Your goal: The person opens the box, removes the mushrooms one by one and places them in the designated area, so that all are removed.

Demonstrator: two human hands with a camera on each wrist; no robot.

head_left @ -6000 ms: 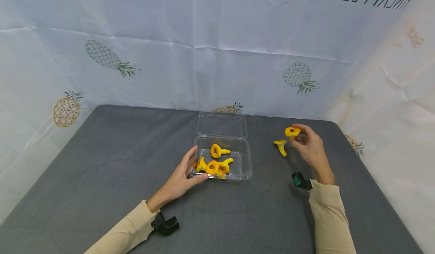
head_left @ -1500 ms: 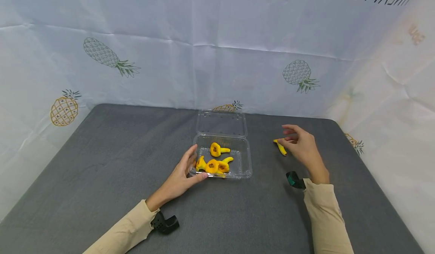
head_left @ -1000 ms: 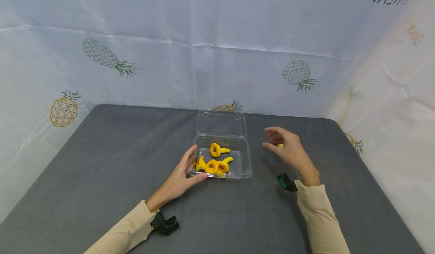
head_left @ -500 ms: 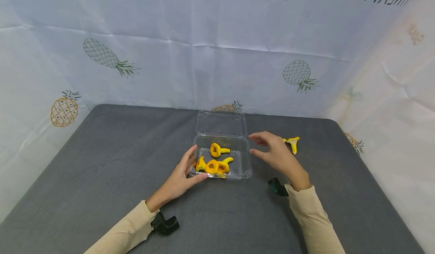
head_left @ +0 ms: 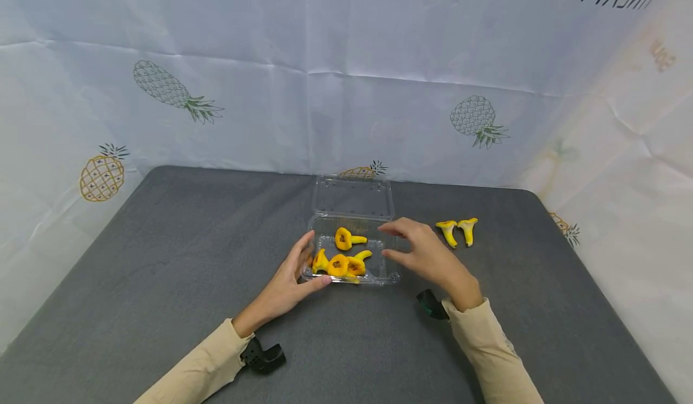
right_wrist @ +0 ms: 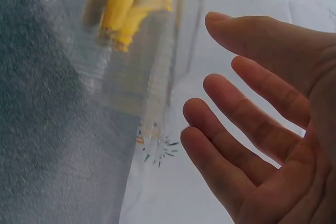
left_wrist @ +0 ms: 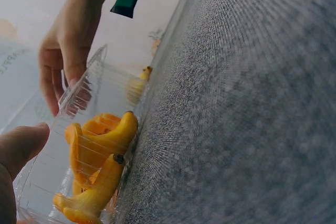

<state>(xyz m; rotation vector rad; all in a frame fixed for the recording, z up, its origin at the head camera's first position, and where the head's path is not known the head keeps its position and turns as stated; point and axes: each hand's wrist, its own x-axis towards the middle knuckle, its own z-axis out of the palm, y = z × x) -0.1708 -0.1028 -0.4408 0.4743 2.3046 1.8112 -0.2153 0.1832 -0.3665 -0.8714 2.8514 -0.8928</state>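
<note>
A clear plastic clamshell container lies with its lid folded back. Inside it are several yellow chanterelles, one apart from a cluster along the front wall. My left hand holds the container's front left corner, thumb at the front rim and fingers along the left side. My right hand is at the container's right side, thumb and fingers spread apart with nothing between them, as the right wrist view shows. Two chanterelles, one on the left and one on the right, lie side by side on the table.
The grey table has rounded far corners. A white curtain printed with pineapples hangs behind it and at the sides. Each wrist wears a dark camera mount, the left mount close above the tabletop.
The chanterelle my right hand held 6 seconds ago now lies beside the other one on the table. Since then my right hand has moved left to the container. My left hand stays put.
</note>
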